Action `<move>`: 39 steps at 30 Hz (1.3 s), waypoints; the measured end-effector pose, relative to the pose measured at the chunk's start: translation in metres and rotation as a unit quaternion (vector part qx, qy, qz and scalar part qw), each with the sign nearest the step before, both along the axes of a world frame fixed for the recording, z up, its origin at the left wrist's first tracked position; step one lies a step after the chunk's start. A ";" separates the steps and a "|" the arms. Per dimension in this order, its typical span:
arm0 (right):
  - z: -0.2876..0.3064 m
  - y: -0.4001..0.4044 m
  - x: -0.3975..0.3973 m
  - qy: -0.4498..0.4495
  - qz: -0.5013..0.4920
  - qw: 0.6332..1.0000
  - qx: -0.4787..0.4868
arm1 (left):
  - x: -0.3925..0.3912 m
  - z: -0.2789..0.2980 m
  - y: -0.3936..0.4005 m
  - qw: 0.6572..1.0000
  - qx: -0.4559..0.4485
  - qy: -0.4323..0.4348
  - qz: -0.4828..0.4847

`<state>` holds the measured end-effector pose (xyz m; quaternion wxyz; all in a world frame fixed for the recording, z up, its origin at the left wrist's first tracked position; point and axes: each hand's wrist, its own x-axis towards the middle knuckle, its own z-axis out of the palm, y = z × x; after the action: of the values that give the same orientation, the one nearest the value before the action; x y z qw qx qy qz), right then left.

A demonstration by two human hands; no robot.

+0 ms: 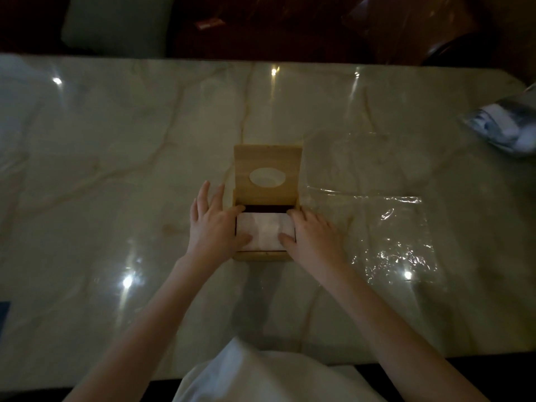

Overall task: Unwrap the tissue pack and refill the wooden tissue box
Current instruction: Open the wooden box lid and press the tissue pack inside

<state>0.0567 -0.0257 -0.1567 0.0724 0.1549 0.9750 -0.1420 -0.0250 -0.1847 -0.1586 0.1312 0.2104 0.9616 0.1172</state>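
Note:
The wooden tissue box [262, 255] stands at the middle of the marble table, its lid [267, 158] with an oval slot tipped up at the far side. A white stack of tissues [264, 232] lies inside the box. My left hand [213, 224] rests on the box's left edge, thumb and forefinger on the tissues. My right hand [311, 236] mirrors it on the right edge, thumb pressing on the stack. Both hands have fingers spread. The clear plastic wrapper [385, 227] lies flat and empty to the right of the box.
A wrapped tissue pack [504, 126] lies at the table's far right edge. The table [116, 169] is glossy with bright light reflections. Dark chairs and a pale cushion [116, 24] stand beyond the far edge. A white garment [261, 372] is at the near edge.

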 end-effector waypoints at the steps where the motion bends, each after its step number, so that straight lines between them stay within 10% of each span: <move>1: -0.002 0.001 0.001 -0.028 0.009 1.000 0.002 | -0.002 0.000 -0.001 1.000 -0.019 -0.019 -0.007; 16: -0.008 0.005 -0.021 -0.103 -0.005 0.994 -0.023 | -0.001 -0.007 0.012 0.999 -0.041 -0.004 -0.036; 39: -0.012 0.001 -0.001 0.050 -0.019 0.997 -0.050 | 0.010 -0.017 0.000 0.993 0.031 0.111 -0.029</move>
<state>0.0561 -0.0243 -0.1689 0.0285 0.1623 0.9660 -0.1992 -0.0150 -0.1847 -0.1757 0.0203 0.2541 0.9596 0.1193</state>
